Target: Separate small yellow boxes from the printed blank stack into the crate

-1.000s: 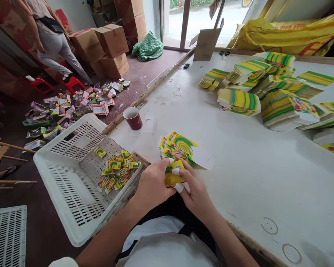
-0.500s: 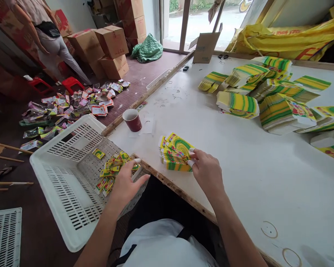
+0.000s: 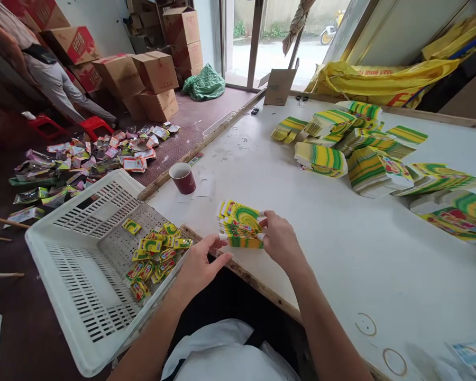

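Observation:
A small pile of yellow-and-green printed flat cartons (image 3: 241,225) lies near the table's edge. My right hand (image 3: 282,241) is at its right side, thumb and fingers closed on the edge of an upper carton. My left hand (image 3: 202,267) hovers at the near left corner of the pile, thumb and forefinger apart, holding nothing. White covers sit on some fingertips of both hands. Left of me, a white plastic basket (image 3: 69,275) holds several small yellow-and-green filled packs (image 3: 153,246).
A dark red cup (image 3: 183,180) stands on the white table (image 3: 257,174) beyond the pile. Bundles of flat cartons (image 3: 376,169) lie at the right. An upright cardboard box (image 3: 280,87) stands at the far edge. Packets (image 3: 103,153) cover the floor; a person (image 3: 49,74) stands behind them.
My left hand has moved right, from over the basket to beside the carton pile. My right hand stays at the pile's right edge. The view has shifted slightly.

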Tool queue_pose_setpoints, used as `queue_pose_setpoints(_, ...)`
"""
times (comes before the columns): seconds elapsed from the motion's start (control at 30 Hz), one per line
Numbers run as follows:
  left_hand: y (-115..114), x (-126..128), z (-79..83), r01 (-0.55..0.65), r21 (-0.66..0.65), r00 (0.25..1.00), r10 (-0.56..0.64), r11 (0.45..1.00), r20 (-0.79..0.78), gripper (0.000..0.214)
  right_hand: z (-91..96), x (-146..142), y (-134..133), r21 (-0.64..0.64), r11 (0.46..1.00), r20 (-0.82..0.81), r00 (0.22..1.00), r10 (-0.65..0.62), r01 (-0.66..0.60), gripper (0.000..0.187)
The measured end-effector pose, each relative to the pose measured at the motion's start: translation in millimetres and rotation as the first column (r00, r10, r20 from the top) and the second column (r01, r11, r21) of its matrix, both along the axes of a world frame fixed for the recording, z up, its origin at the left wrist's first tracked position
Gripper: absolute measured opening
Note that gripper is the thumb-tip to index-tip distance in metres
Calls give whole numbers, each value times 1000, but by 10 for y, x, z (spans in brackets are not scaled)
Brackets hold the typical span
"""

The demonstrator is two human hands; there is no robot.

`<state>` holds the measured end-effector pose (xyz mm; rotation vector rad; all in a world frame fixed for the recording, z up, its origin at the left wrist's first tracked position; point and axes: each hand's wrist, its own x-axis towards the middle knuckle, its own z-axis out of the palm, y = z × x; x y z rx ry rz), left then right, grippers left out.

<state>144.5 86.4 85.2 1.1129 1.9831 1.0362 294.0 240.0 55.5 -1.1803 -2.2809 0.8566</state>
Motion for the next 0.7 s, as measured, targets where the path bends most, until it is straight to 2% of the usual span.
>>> queue_pose_setpoints(0.1,48,-2,-54,-69,66,996,65,995,65,30,30,41,-24,-35,999,-79,997,-15,12,39)
queue_pose_setpoints(0.2,75,83,-146,-240,203,946,182,949,268,43,103,113,-163,-100,995,-235,971,-33,10,33)
queue_pose_setpoints(0.27,91,203,-166,-341,295,856,166,893,489,54,164,139,-326,-202,977,-404,915,-14,-74,28)
queue_pose_setpoints(0.33,121,341,-117,-410,329,732,91,851,675,59,218,124,-528,-335,914,-539,842,14,-230,27)
queue_pose_setpoints(0.43,207,486,54,-533,320,557,40,784,830,55,263,48,-828,-487,785,-624,782,-6,-383,26)
queue_pose_setpoints(0.5,283,513,158,-620,330,490,23,712,871,51,269,-3,-970,-516,761,-645,763,-44,-393,27)
queue_pose_setpoints(0.6,353,490,196,-700,352,497,70,622,865,53,244,-38,-1032,-483,795,-637,770,-30,-368,29)
queue_pose_setpoints(0.63,350,479,175,-698,359,520,93,620,849,56,228,-36,-1015,-469,809,-629,777,-24,-355,27)
queue_pose_setpoints(0.7,302,462,97,-638,370,593,124,676,796,66,189,-8,-949,-455,831,-617,786,-33,-321,22)
